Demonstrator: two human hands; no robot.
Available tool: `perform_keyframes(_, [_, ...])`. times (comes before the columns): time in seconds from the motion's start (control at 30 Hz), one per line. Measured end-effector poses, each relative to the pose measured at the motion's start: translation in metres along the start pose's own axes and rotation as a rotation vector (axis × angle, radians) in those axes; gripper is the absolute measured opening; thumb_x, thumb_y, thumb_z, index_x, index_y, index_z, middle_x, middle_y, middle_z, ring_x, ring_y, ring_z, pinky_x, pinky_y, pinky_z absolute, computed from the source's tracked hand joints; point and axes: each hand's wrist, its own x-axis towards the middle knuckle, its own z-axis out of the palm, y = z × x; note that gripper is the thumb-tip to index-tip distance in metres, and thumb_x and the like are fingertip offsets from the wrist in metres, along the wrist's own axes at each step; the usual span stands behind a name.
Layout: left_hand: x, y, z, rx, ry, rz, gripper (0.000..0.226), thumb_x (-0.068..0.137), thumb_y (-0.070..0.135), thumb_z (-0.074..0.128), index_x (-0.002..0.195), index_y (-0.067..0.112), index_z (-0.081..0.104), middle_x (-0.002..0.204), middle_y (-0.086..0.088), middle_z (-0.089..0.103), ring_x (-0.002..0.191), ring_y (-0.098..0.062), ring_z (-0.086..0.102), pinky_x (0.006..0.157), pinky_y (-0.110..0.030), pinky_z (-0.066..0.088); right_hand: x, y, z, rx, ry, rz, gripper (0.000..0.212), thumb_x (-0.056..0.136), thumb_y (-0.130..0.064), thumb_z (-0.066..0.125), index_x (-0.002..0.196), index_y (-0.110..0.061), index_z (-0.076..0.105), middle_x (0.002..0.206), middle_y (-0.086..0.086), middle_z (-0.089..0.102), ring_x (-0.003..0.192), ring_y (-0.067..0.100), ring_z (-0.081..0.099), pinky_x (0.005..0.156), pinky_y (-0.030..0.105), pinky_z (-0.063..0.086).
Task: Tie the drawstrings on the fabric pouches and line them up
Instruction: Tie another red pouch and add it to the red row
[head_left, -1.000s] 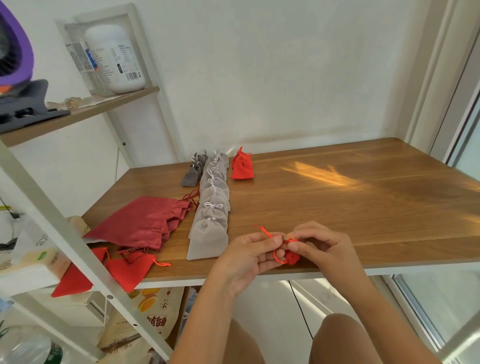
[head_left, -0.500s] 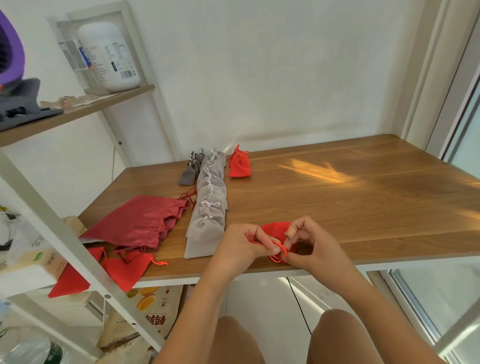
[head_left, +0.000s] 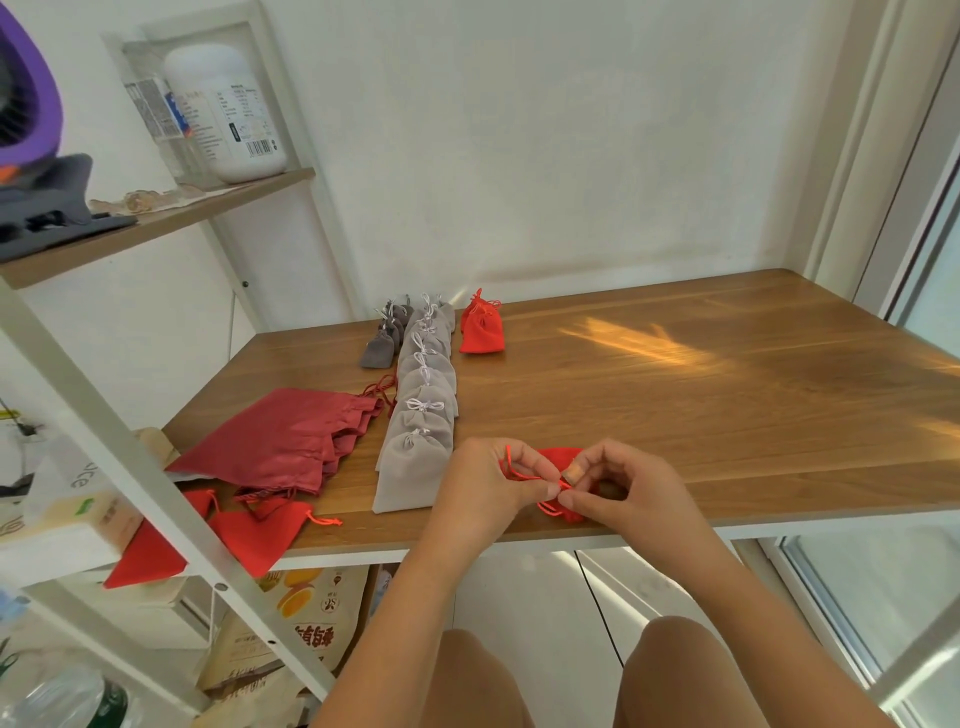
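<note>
Red pouch (head_left: 558, 457): one, at table (head_left: 727, 415) edge; left hand (head_left: 488, 483) and right hand (head_left: 628, 488) each pinch drawstring (head_left: 530, 477).

I get a bright, daylit view. Light comes in from the window (head_left: 935, 291) on the right and lays a warm sun streak across the wooden table (head_left: 727, 426). The white wall (head_left: 571, 156) is evenly lit, with no glare, and shadows are soft. The wide lens bows the shelf post (head_left: 104, 415) and the window frame near the edges. The plastic bottle (head_left: 52, 696) at lower left is blurred. Centre detail stays fairly crisp: I can follow the thin red drawstring (head_left: 524, 475) pinched between the left hand (head_left: 488, 483) and right hand (head_left: 623, 488).
</note>
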Motion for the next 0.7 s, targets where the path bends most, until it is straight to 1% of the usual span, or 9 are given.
perform_keyframes(0.07, [-0.001,-0.001,-0.001,-0.054,-0.019,-0.007,0.011,0.075,0.003,0.078,0.080,0.013,0.077,0.080,-0.010,0.074,0.080,-0.027,0.070,0.084,-0.042,0.055,0.000,0.000,0.002,-0.039,0.022,-0.016,0.020,0.073,0.001,0.078,0.080,-0.014,0.066,0.066,0.002,0.064,0.064,0.012,0.060,0.065,0.025,0.051])
perform_keyframes(0.13, [-0.002,-0.002,-0.001,-0.084,-0.029,-0.007,0.012,0.077,0.004,0.077,0.088,0.008,0.077,0.082,-0.010,0.075,0.081,-0.024,0.070,0.085,-0.039,0.055,0.000,-0.001,0.005,-0.072,0.065,-0.028,0.018,0.074,-0.002,0.076,0.078,-0.015,0.065,0.062,0.002,0.059,0.060,0.011,0.054,0.060,0.022,0.047])
perform_keyframes(0.2, [-0.004,-0.001,0.000,-0.093,-0.017,0.003,0.013,0.078,0.004,0.076,0.088,0.010,0.077,0.081,-0.007,0.075,0.079,-0.018,0.070,0.084,-0.033,0.054,0.000,-0.002,0.011,-0.099,0.118,-0.039,0.016,0.074,-0.005,0.075,0.078,-0.016,0.064,0.060,0.005,0.059,0.057,0.014,0.053,0.057,0.021,0.045])
perform_keyframes(0.27, [-0.006,0.001,0.003,-0.094,0.018,0.023,0.014,0.078,0.003,0.075,0.084,0.015,0.077,0.080,-0.003,0.075,0.075,-0.011,0.068,0.080,-0.028,0.054,0.000,-0.002,0.015,-0.091,0.160,-0.036,0.016,0.076,-0.005,0.073,0.080,-0.018,0.065,0.058,0.003,0.062,0.057,0.015,0.058,0.057,0.018,0.046])
perform_keyframes(0.37, [-0.006,0.000,0.008,-0.082,0.072,0.048,0.015,0.078,0.003,0.076,0.078,0.018,0.075,0.074,-0.007,0.073,0.068,-0.010,0.065,0.075,-0.029,0.054,-0.001,-0.004,0.016,-0.002,0.159,0.007,0.015,0.082,-0.003,0.070,0.085,-0.018,0.069,0.063,-0.004,0.071,0.064,0.007,0.067,0.063,0.010,0.046])
perform_keyframes(0.47, [-0.004,-0.001,0.011,-0.047,0.118,0.062,0.012,0.077,0.008,0.078,0.078,0.019,0.075,0.072,0.003,0.072,0.068,-0.007,0.066,0.074,-0.026,0.055,0.000,-0.008,0.011,0.132,0.118,0.040,0.026,0.086,0.003,0.065,0.088,-0.021,0.073,0.078,-0.007,0.075,0.076,0.003,0.070,0.069,0.009,0.047])
perform_keyframes(0.53, [-0.004,-0.003,0.011,-0.016,0.141,0.081,0.008,0.077,0.012,0.078,0.081,0.017,0.076,0.077,0.005,0.073,0.073,-0.007,0.067,0.076,-0.025,0.055,0.001,-0.009,0.007,0.263,0.121,0.071,0.022,0.086,0.002,0.064,0.091,-0.017,0.074,0.085,-0.005,0.076,0.082,0.005,0.070,0.072,0.011,0.049])
perform_keyframes(0.6, [-0.003,-0.004,0.012,0.054,0.155,0.111,0.006,0.076,0.019,0.079,0.082,0.019,0.077,0.077,0.007,0.074,0.074,-0.007,0.067,0.076,-0.026,0.054,0.004,-0.010,0.003,0.348,0.152,0.122,0.015,0.083,-0.004,0.068,0.094,-0.012,0.075,0.089,0.002,0.076,0.085,0.011,0.071,0.076,0.018,0.054])
perform_keyframes(0.7, [-0.003,-0.006,0.015,0.130,0.149,0.124,0.007,0.075,0.026,0.080,0.081,0.024,0.076,0.075,0.009,0.073,0.074,-0.009,0.064,0.075,-0.028,0.052,0.009,-0.009,0.003,0.407,0.205,0.183,0.015,0.076,-0.001,0.074,0.088,-0.009,0.074,0.084,0.010,0.075,0.077,0.016,0.071,0.070,0.021,0.055])
